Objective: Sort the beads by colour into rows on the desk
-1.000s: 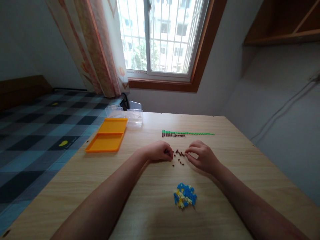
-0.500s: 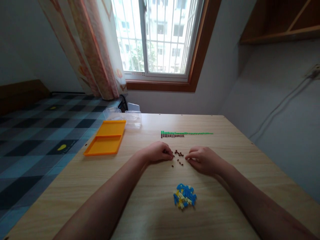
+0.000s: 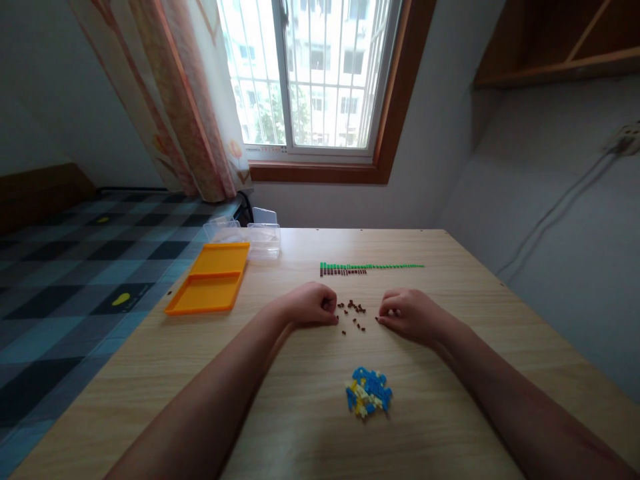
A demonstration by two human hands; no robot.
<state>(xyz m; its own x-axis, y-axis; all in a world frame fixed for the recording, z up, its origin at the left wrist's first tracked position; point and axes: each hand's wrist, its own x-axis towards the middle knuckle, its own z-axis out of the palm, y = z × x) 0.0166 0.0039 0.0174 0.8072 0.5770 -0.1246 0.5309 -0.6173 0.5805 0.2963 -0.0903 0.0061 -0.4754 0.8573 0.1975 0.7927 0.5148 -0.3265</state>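
Small dark brown toy bricks [image 3: 356, 307] lie scattered on the wooden table between my two hands. To their left, my left hand [image 3: 314, 304] rests on the tabletop with its fingers curled in; a brown speck shows by its fingertips, too small to make out fully. On the other side my right hand [image 3: 411, 316] pinches a tiny brown brick [image 3: 377, 319] between thumb and finger, close to the table. Beyond the hands runs a row of green pieces [image 3: 350, 266], with a shorter row of dark brown pieces [image 3: 343, 272] just in front of it.
A pile of blue, yellow and cream pieces [image 3: 369, 392] sits nearer to me. An orange two-part tray [image 3: 209, 292] and clear plastic boxes [image 3: 264, 241] stand at the table's left. A bed [image 3: 125, 267] adjoins that side, and a wall borders the right.
Both hands have drawn apart a little, the left one leftward and the right one rightward. Bricks beside my left fingertips are now uncovered, and a brown brick shows at my right fingertips.
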